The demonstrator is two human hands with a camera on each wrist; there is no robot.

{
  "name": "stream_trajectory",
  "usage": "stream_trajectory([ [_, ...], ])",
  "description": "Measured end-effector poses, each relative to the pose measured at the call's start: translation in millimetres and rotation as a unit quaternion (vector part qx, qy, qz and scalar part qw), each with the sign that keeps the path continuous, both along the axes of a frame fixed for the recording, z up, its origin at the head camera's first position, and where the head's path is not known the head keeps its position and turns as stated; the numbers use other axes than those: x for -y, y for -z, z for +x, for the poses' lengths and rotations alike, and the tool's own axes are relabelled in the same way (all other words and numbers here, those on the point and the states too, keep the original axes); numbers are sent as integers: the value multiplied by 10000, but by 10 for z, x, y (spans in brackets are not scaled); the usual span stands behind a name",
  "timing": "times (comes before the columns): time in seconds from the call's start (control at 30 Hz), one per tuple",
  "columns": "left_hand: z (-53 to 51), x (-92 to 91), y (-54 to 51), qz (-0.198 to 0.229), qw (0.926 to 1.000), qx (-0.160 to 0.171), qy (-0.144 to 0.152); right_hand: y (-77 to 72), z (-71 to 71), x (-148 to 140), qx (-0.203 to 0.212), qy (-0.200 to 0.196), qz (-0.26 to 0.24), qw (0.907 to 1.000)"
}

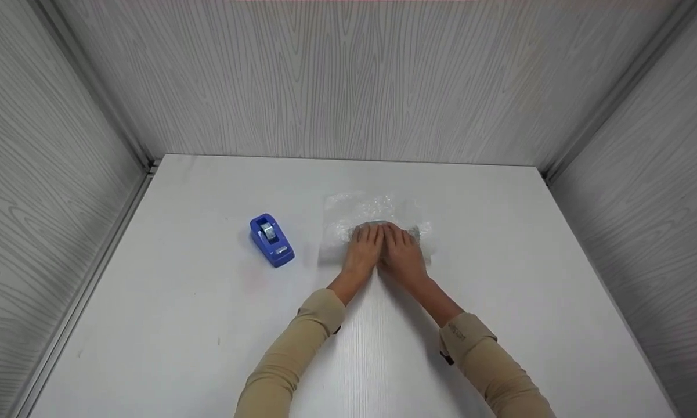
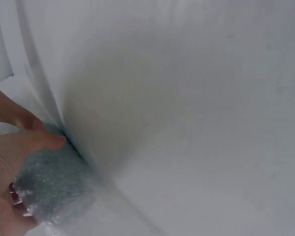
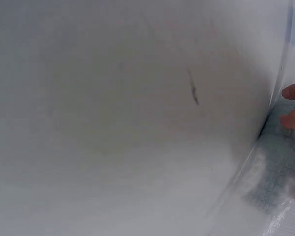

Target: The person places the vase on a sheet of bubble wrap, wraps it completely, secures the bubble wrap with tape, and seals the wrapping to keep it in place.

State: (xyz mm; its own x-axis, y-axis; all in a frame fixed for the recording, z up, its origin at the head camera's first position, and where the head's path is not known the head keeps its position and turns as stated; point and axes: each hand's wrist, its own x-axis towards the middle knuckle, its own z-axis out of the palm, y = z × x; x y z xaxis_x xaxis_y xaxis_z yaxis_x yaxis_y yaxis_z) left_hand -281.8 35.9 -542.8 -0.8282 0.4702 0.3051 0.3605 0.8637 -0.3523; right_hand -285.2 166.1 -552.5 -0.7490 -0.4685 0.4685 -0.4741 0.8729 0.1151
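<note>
A sheet of clear bubble wrap lies on the table, partly rolled around a grey-green item whose kind is hidden by the wrap. Both hands grip this bubble-wrapped bundle side by side, almost touching each other. My left hand has its fingers over the top, and its thumb presses the near side in the left wrist view. To the right, my right hand holds the bundle likewise; its thumb and part of the bundle show at the edge of the right wrist view.
A blue tape dispenser with a roll of tape stands left of the bubble wrap. The white table is bounded by grey wood-grain panels at the back and both sides.
</note>
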Motion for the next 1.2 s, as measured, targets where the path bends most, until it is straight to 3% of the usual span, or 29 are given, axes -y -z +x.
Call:
stream_trajectory([
  [0.17, -94, -28, -47, 72, 9990, 439, -66, 35, -72, 50, -57, 433, 321, 9985],
  [0.33, -185, -39, -47, 83, 9961, 855, -203, 15, -147, 82, 418, 617, 312, 9967],
  [0.43, -218, -37, -36, 103, 9952, 938, -259, -11, -177, 88, 673, 601, 186, 9957],
  [0.87, -230, -64, -62, 374, 9954, 862, -164, -42, -192, 24, 686, 225, -233, 9971],
  [1.2, -236, -36, -76, 896, 9953, 275, 263, -82, -175, -73, 642, -106, -474, 9967],
])
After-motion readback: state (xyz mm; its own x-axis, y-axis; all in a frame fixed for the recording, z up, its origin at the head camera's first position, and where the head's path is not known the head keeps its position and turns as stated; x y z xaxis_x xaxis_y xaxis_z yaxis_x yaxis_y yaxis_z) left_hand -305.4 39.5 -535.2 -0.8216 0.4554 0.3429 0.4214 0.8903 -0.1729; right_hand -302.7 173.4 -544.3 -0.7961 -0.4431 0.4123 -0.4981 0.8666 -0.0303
